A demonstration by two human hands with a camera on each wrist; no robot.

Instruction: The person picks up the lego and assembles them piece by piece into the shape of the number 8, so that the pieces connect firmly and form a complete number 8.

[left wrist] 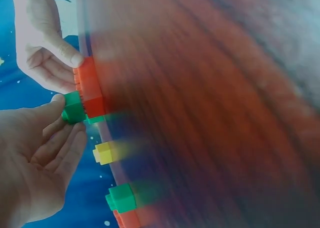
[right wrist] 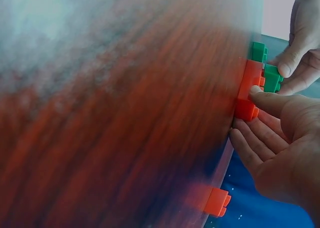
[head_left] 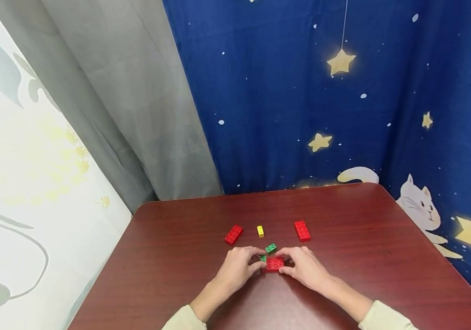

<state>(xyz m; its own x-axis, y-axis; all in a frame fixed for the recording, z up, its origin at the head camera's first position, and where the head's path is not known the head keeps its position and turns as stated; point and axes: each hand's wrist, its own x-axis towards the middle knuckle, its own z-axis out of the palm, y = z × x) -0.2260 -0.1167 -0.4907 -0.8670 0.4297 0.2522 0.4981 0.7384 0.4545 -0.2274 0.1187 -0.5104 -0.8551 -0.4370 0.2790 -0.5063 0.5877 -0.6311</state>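
Observation:
On the table, a red brick (head_left: 274, 264) with studs lies between both hands. My left hand (head_left: 237, 266) pinches a green brick (left wrist: 73, 108) between thumb and fingertips, at the studded top of the red brick's left end. Whether the two are pressed fully together, I cannot tell. My right hand (head_left: 304, 267) holds the red brick's right end, thumb on the near side and fingers on the far side. Just behind the red brick lies a loose green brick (head_left: 270, 249), apart from the fingers.
Farther back on the table (head_left: 169, 275) lie a red brick (head_left: 234, 234), a small yellow brick (head_left: 260, 231) and another red brick (head_left: 302, 230). One more green brick (left wrist: 122, 198) shows in the left wrist view. Curtains hang beyond the table's far edge.

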